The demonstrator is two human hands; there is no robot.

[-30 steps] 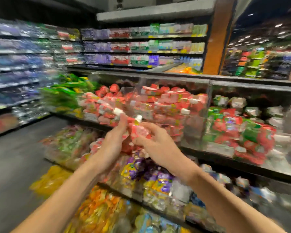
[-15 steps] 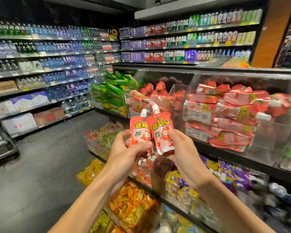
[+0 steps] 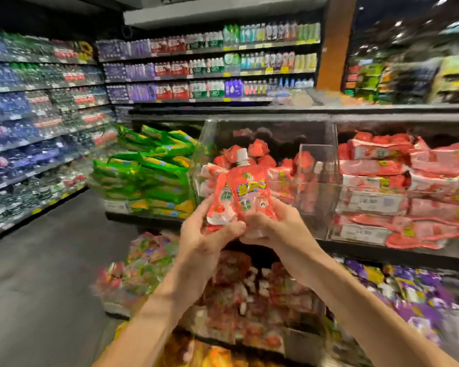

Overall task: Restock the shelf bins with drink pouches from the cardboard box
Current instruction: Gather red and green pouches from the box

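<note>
Supermarket aisle — drinks section. Long wall shelves at left are packed with bottled water. The back shelves carry rows of coloured bottles, with yellow price tags on the edges. Near side: clear plastic bins heaped with red pouches and green packs, price labels on the bin fronts. Grey floor between — more stocked racks far right, blurred.

Glossy plastic pouches; clear smooth plastic bin; matt floor.

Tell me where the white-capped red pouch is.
Centre of the head view: the red pouch is held between the left hand and right hand, before the clear bin, right of the green packs.
</note>
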